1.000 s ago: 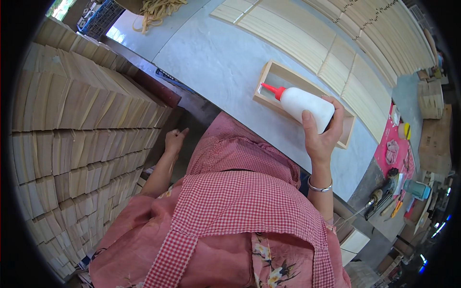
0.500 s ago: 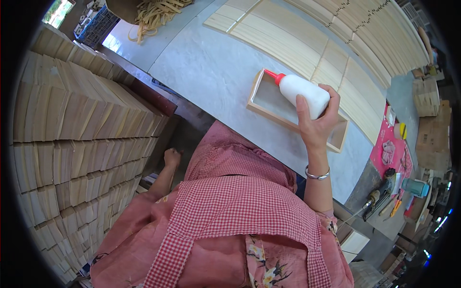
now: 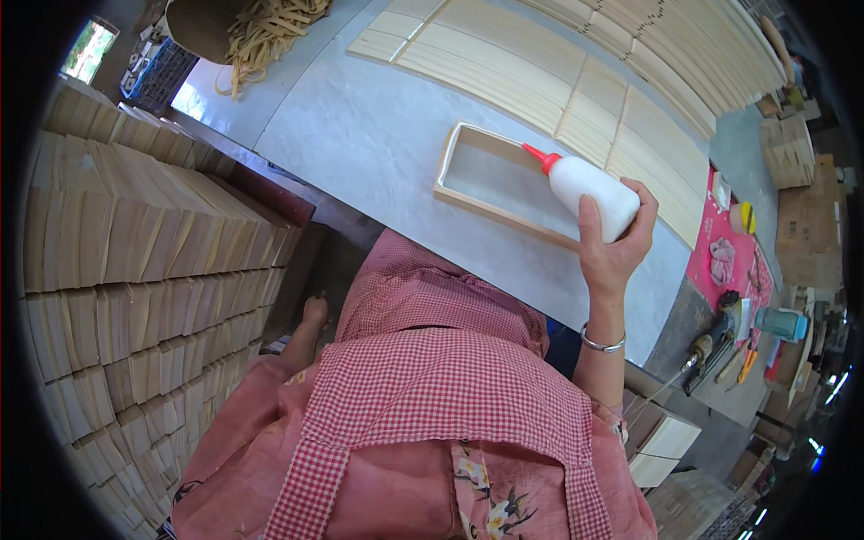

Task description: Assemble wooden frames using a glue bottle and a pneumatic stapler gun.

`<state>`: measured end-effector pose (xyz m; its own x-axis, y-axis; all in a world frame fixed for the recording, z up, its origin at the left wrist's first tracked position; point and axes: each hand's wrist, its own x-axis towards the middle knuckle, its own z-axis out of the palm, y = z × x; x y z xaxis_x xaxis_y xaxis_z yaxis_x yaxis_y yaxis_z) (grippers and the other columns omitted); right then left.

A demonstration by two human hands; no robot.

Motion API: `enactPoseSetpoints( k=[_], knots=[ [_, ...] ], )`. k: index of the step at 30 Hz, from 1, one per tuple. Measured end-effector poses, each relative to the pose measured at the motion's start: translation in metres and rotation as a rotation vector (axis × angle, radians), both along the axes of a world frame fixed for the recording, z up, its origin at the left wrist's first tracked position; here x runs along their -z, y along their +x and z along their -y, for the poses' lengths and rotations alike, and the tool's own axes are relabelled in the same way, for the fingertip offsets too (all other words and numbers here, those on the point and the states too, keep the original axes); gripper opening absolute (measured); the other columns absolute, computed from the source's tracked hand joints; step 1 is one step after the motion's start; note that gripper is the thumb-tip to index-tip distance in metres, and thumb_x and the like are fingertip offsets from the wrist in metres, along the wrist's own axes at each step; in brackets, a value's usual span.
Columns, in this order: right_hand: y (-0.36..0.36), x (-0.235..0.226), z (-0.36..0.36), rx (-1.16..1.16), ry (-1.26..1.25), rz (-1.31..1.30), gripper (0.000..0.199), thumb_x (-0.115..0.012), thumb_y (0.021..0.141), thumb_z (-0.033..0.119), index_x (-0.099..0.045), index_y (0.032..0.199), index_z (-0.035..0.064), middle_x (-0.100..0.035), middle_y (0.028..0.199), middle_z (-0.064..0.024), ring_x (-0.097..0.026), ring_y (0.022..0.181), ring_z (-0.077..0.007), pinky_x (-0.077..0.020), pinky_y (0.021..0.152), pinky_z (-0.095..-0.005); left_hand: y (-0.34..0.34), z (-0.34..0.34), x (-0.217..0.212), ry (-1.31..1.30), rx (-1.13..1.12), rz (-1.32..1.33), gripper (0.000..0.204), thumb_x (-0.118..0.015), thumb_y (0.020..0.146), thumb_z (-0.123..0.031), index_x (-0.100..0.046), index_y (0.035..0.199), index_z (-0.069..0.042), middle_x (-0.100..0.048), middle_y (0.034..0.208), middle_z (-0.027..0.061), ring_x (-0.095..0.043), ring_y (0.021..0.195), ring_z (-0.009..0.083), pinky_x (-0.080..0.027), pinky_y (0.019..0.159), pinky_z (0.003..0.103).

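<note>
My right hand is closed around a white glue bottle with a red nozzle. The nozzle tip points at the far rail of a shallow rectangular wooden frame, which lies flat on the pale grey table. My left hand hangs low beside my checked apron, close to the stacked wood. It is partly hidden and holds nothing that I can see.
Tall stacks of cut wooden pieces fill the left. Panels of pale slats lie across the far table. A pink cloth, hand tools and a teal can sit at right. Pale strands lie far left.
My right hand has carried the bottle from the frame's left end along its far rail toward the right. My left hand has dropped lower beside my body.
</note>
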<state>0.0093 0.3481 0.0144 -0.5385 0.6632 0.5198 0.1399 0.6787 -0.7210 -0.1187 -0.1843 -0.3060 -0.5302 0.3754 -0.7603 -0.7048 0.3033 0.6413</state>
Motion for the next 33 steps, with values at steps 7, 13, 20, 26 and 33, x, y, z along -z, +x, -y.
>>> enactPoseSetpoints(
  k=[7,13,20,26,33],
  knots=[
    [0.030,-0.002,-0.015,0.077,0.023,-0.004,0.052,-0.081,0.083,0.016,-0.053,0.124,0.0031,-0.063,0.110,-0.0141,-0.062,0.091,-0.0252,-0.0522,0.079,-0.0337,0.006,0.022,0.057,0.451,-0.089,0.116,0.033,-0.063,0.098,-0.031,-0.074,0.103,0.000,-0.071,0.087,0.0143,-0.065,0.067,0.0222,-0.049,0.056,0.031],
    [0.062,-0.005,-0.025,0.175,0.040,0.014,0.049,-0.079,0.084,0.016,-0.054,0.124,0.0031,-0.063,0.112,-0.0141,-0.062,0.093,-0.0256,-0.0521,0.082,-0.0346,0.000,-0.034,0.011,-0.573,0.019,-0.132,0.031,-0.067,0.096,-0.027,-0.074,0.102,0.003,-0.072,0.090,0.0162,-0.065,0.070,0.0216,-0.052,0.060,0.032],
    [0.097,-0.002,-0.043,0.286,0.069,0.046,0.045,-0.076,0.088,0.016,-0.055,0.125,0.0042,-0.062,0.117,-0.0146,-0.062,0.101,-0.0271,-0.0521,0.088,-0.0364,0.002,-0.039,0.011,-0.614,0.057,-0.151,0.035,-0.069,0.093,-0.024,-0.072,0.106,0.009,-0.073,0.096,0.0198,-0.067,0.082,0.0249,-0.055,0.072,0.035],
    [0.115,-0.002,-0.053,0.354,0.114,0.004,0.048,-0.080,0.083,0.016,-0.056,0.122,0.0026,-0.064,0.108,-0.0145,-0.062,0.090,-0.0250,-0.0518,0.081,-0.0349,0.000,-0.080,-0.064,-0.741,0.154,-0.136,0.037,-0.069,0.091,-0.021,-0.071,0.110,0.011,-0.073,0.101,0.0229,-0.067,0.090,0.0285,-0.055,0.080,0.035],
    [0.130,-0.008,-0.043,0.367,0.110,0.031,0.047,-0.079,0.082,0.015,-0.056,0.122,0.0021,-0.064,0.107,-0.0142,-0.061,0.088,-0.0247,-0.0517,0.081,-0.0350,-0.008,-0.064,-0.030,-0.705,0.168,-0.142,0.039,-0.072,0.086,-0.019,-0.070,0.111,0.011,-0.072,0.102,0.0231,-0.067,0.090,0.0284,-0.055,0.079,0.036]
  ],
)
